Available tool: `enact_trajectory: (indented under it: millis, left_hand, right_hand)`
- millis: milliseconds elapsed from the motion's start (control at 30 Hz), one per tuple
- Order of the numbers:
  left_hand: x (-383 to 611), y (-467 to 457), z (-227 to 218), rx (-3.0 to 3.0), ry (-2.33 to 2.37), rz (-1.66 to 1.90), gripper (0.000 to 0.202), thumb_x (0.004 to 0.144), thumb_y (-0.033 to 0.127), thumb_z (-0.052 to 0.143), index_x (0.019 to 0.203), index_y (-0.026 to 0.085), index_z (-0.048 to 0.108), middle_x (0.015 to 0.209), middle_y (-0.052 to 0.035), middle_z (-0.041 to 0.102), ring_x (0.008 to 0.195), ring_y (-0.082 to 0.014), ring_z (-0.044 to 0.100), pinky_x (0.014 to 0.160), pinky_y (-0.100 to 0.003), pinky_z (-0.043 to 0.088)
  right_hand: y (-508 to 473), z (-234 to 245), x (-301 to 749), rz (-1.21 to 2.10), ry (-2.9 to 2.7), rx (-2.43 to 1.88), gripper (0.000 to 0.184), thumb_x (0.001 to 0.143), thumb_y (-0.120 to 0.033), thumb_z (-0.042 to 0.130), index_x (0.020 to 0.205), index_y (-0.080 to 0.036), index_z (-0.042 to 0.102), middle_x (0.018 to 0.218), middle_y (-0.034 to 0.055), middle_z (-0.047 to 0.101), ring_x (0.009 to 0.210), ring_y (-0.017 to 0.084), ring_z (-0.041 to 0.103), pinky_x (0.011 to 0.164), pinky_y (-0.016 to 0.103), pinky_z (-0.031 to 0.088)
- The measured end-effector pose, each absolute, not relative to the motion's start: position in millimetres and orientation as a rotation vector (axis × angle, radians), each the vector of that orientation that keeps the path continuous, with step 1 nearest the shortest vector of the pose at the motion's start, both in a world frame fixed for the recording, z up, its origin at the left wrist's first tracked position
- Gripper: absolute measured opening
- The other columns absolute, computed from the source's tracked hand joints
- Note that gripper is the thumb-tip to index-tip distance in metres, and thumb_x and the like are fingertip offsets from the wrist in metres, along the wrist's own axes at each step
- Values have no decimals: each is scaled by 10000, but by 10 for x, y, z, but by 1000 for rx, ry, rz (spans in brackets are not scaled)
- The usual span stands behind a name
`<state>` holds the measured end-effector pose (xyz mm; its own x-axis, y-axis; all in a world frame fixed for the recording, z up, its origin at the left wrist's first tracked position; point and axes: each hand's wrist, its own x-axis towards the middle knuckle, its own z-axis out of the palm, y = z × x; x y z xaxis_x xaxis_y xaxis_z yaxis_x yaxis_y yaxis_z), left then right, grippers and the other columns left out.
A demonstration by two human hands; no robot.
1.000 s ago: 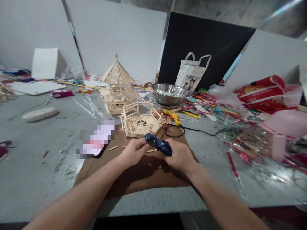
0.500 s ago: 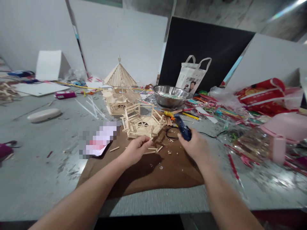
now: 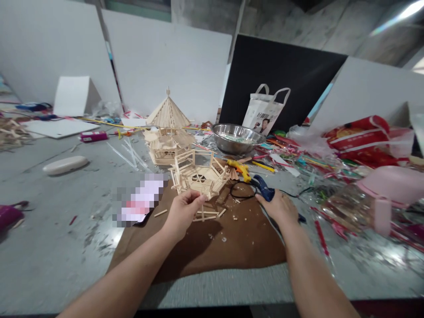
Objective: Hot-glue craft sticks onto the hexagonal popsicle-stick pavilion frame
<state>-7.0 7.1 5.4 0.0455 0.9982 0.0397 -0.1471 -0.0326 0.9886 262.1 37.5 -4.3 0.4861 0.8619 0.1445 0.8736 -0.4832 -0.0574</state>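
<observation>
My left hand (image 3: 185,212) pinches a short, thin wooden stick (image 3: 203,212) between thumb and fingertips, just in front of a small open wooden stick frame (image 3: 200,174) with railings. My right hand (image 3: 280,207) is closed around a dark blue tool (image 3: 265,189) low at the right side of the brown mat (image 3: 212,247); its working end is hidden, so its kind cannot be told. A yellow glue gun (image 3: 242,170) lies just beyond it. Loose stick pieces (image 3: 160,213) lie on the mat. Behind the frame stands a wooden stick pavilion (image 3: 168,115) with a pointed roof.
A phone (image 3: 141,198) lies left of the mat. At the back are a metal bowl (image 3: 236,141) and a white bag (image 3: 265,108). Coloured strips, a pink-lidded clear jug (image 3: 351,201) and a red packet (image 3: 361,137) crowd the right. A white oval case (image 3: 65,165) rests at left.
My right hand has moved right and down with the dark blue tool, revealing more of the glue gun. My left hand has shifted slightly and turned, with the stick more upright.
</observation>
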Motion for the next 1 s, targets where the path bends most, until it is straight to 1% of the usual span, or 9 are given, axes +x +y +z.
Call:
enact_trajectory:
  millis: [100, 167, 300, 367, 433, 667, 800, 933, 1000]
  left_hand:
    - [-74, 79, 63, 989, 976, 1320, 242, 645, 335, 601, 605, 142, 460, 499, 49, 506, 359, -28, 361, 352, -156, 286]
    - [-80, 87, 85, 888, 939, 1337, 250, 634, 326, 615, 604, 142, 448, 545, 32, 550, 359, -28, 384, 350, -155, 313]
    - [-111, 142, 139, 650, 845, 1333, 243, 613, 296, 642, 652, 147, 453, 568, 30, 569, 359, -23, 406, 341, -137, 328]
    - [-128, 181, 168, 553, 794, 1342, 235, 603, 268, 654, 685, 146, 471, 572, 34, 565, 364, -19, 414, 341, -127, 332]
    - [-139, 217, 193, 487, 761, 1350, 230, 601, 253, 656, 714, 143, 489, 567, 39, 556, 364, -16, 415, 341, -123, 337]
    - [-125, 324, 184, 410, 791, 1367, 199, 629, 242, 636, 741, 145, 504, 524, 51, 512, 349, -12, 393, 330, -116, 317]
    - [-133, 344, 166, 461, 854, 1337, 216, 640, 294, 620, 739, 152, 492, 530, 50, 502, 351, -19, 382, 342, -135, 309]
    - [-222, 268, 195, 749, 1120, 1211, 295, 669, 448, 539, 677, 158, 482, 460, 66, 428, 304, -25, 281, 316, -164, 194]
    - [-311, 241, 232, 1070, 1339, 1245, 297, 671, 433, 540, 601, 152, 476, 458, 59, 410, 360, -39, 321, 366, -175, 242]
  right_hand:
    - [361, -61, 2613, -184, -1543, -2577, 730, 678, -635, 338, 1101, -53, 463, 1025, 246, 536, 949, 380, 489, 748, 488, 355]
    - [346, -14, 2542, -309, -1568, -2424, 613, 722, -562, 356, 1058, -70, 503, 1040, 225, 536, 962, 373, 480, 765, 515, 333]
    - [302, 243, 2174, -440, -1879, -1637, 321, 773, -385, 419, 925, -145, 569, 978, 113, 580, 950, 239, 502, 838, 421, 343]
    - [284, 405, 1918, -394, -2035, -1320, 269, 763, -359, 460, 904, -163, 578, 969, 93, 578, 976, 213, 480, 866, 388, 341]
    - [286, 535, 1681, -318, -2170, -1160, 230, 751, -336, 492, 891, -180, 586, 981, 82, 572, 1005, 210, 458, 896, 392, 317]
    - [468, 566, 1344, -169, -2326, -1054, 146, 760, -288, 500, 785, -210, 621, 950, 50, 598, 1030, 221, 441, 920, 445, 241]
    - [572, 507, 1329, -127, -2356, -1042, 140, 769, -270, 487, 760, -213, 615, 945, 36, 605, 1033, 210, 446, 932, 442, 205]
    - [658, 489, 1330, -96, -2323, -1066, 124, 762, -254, 490, 742, -214, 605, 929, 28, 609, 1016, 200, 458, 926, 431, 206]
    - [698, 478, 1334, -78, -2314, -1072, 110, 753, -249, 500, 726, -213, 599, 927, 29, 611, 1010, 202, 460, 918, 428, 215]
